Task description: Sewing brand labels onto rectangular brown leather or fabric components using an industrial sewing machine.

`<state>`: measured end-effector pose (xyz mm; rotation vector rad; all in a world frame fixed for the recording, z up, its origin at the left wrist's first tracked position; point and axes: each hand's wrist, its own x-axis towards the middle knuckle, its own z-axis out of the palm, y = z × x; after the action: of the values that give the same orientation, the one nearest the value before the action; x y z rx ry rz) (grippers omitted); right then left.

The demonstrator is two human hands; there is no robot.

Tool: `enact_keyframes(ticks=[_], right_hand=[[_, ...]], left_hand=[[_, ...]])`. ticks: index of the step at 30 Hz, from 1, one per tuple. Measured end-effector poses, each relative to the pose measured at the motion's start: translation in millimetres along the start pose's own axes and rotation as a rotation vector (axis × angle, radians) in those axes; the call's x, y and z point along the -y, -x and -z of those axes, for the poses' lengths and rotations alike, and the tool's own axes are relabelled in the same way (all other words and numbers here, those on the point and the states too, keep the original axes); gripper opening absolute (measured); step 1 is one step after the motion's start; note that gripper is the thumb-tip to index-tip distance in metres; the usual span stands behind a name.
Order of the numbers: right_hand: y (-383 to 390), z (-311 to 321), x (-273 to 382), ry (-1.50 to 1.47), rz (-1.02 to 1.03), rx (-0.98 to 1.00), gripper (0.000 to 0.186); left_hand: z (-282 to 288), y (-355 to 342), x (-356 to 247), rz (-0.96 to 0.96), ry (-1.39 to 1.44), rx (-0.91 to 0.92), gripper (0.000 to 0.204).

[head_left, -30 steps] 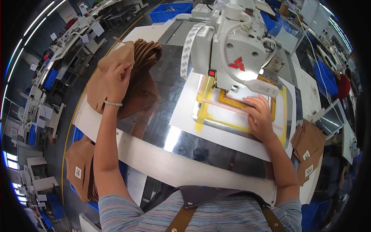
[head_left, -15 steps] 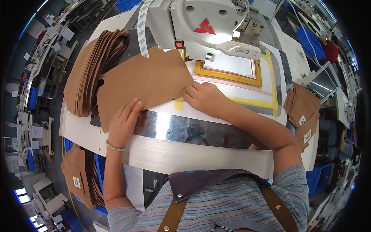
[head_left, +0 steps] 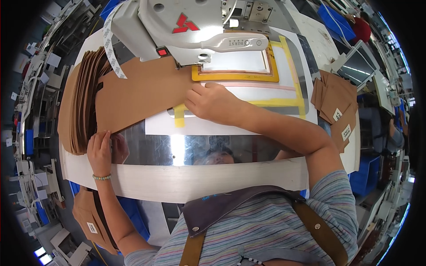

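A flat brown panel [head_left: 144,91], fabric-like, lies on the worktable with its far edge beneath a white sewing machine head [head_left: 177,29]. My right hand [head_left: 212,104] is closed on the panel's right end with curled fingers, beside a yellow rectangular frame [head_left: 235,78]. At the panel's near left corner, my left hand [head_left: 100,153] pinches the edge; its thumb is mostly hidden. Just left of the panel, and touching it, stands a thick stack of similar brown pieces [head_left: 80,102].
Brown pieces with white labels [head_left: 335,99] lie at the right, near a tilted screen [head_left: 357,66]. A shiny metal plate [head_left: 153,148] runs along the table's front. Another labelled brown bundle [head_left: 91,213] hangs low at the left. A white tape strip [head_left: 108,48] dangles from the machine.
The view has shifted, moving the table leftward in the picture. My left hand went from the panel's near edge to its left corner. The panel has turned slightly, its near left corner farther away.
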<state>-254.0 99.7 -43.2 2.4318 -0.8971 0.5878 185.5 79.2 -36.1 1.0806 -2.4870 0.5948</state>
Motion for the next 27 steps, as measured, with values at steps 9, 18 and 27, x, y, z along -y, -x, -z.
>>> enact_keyframes(ticks=[9,18,27], right_hand=[[82,73,-52,0.057,-0.158,0.128,0.01],[186,117,-94,0.234,-0.309,0.287,0.011],[211,128,-46,0.089,-0.764,0.324,0.049]], left_hand=[[-61,-129,-39,-0.268,0.174,-0.074,0.036],[-84,-201,-114,-0.504,0.317,0.006,0.035],[-64,-168,-148,-0.183,0.491,0.021,0.046]])
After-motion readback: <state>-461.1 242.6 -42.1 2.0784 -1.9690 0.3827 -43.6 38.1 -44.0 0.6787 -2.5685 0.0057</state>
